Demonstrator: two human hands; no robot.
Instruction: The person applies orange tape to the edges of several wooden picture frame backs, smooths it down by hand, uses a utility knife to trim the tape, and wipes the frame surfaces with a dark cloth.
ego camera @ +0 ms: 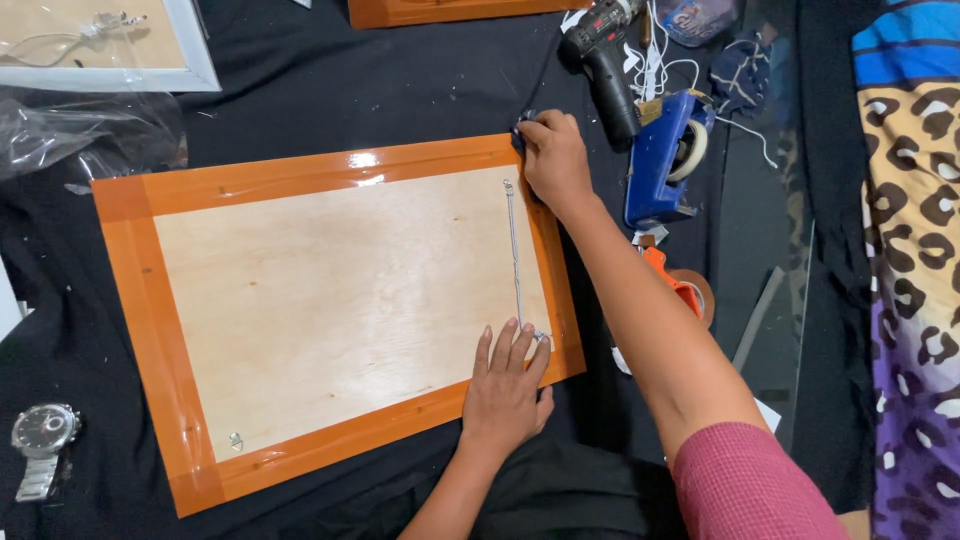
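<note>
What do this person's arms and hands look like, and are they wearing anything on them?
Both hands are bare: no gloves, rings or wristwatch show on the left hand or the right hand. The right arm is uncovered up to a short pinkish-red sleeve with a fine woven texture. The left forearm is also uncovered; any sleeve there lies out of view.

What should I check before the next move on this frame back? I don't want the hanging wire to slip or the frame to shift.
1. Left hand flat on the wooden picture frame near the wire's lower end: ok.
2. Right hand at the frame's far corner, closed on a small dark object: ok; what the object is, cannot tell.
3. Hanging wire lies straight along the plywood backing: ok.
4. Wire fixed at both ends: cannot tell.
5. Cordless drill and blue tape dispenser lie off the frame: ok.
6. Wristwatch off the frame: ok.
</note>
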